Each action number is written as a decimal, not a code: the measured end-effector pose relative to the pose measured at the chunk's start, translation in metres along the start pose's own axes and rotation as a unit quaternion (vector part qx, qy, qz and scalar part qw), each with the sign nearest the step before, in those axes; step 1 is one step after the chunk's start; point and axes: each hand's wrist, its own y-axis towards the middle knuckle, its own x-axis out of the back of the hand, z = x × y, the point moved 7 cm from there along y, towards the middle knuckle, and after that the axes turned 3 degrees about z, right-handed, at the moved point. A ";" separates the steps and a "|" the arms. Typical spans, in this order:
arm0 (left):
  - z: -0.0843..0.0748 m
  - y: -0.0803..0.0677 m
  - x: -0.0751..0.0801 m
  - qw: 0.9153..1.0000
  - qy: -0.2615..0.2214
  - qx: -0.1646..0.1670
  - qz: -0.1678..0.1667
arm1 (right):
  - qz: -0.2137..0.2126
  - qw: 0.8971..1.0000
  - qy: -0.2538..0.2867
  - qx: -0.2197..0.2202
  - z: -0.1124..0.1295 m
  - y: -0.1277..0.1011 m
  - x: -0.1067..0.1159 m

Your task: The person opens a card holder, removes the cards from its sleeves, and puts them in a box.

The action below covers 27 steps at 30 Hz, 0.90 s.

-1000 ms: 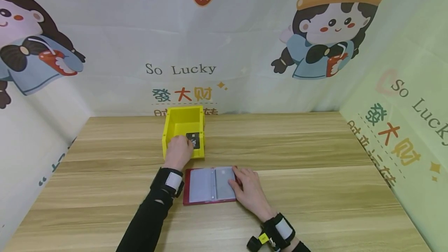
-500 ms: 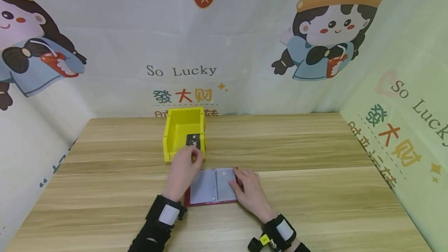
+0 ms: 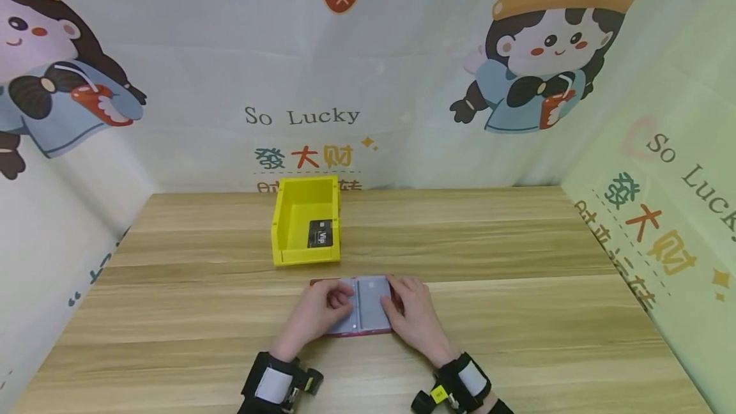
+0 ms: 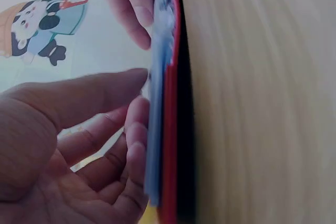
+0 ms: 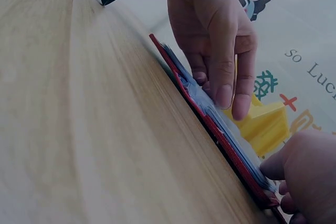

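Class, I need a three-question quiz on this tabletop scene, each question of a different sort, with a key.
1. True or false: the black card lies inside the yellow bin.
2. Which hand touches the card holder? A) only the left hand B) only the right hand C) both hands
3. Fill in: the card holder's cover is ____ in colour.

Key
1. True. The card lies on the bin's floor, toward its right side.
2. C. The left hand rests on the holder's left page and the right hand on its right edge.
3. Red. The red cover shows under the clear sleeves in the right wrist view.
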 end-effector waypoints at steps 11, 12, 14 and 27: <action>0.004 -0.001 -0.002 1.000 -0.013 0.012 -0.004 | 0.020 1.000 -0.005 -0.013 -0.001 0.002 -0.001; 0.004 -0.001 -0.002 1.000 -0.014 0.011 -0.005 | 0.024 1.000 -0.011 -0.012 -0.001 0.003 -0.001; 0.004 -0.001 -0.003 1.000 -0.017 0.014 -0.006 | 0.035 0.999 -0.028 -0.004 0.000 0.005 0.000; 0.007 0.000 -0.003 1.000 -0.018 0.015 -0.010 | 0.117 0.990 -0.070 0.019 -0.003 0.029 0.000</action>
